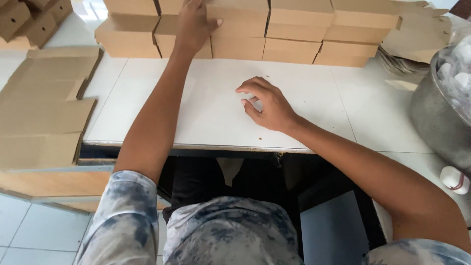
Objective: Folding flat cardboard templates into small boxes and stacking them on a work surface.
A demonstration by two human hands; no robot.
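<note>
My left hand (194, 24) reaches to the back of the white table (216, 113) and lies flat against a row of stacked brown cardboard boxes (240, 34), fingers spread over one box front. My right hand (265, 105) rests on the bare tabletop nearer to me, fingers curled loosely downward with the fingertips touching the surface; it holds nothing.
Flat unfolded cardboard blanks (44, 103) lie on the left side. More folded boxes (24, 19) sit at the far left corner. A large metal pot (436, 118) with white wrapped items stands at the right; one white item (454, 179) lies below it.
</note>
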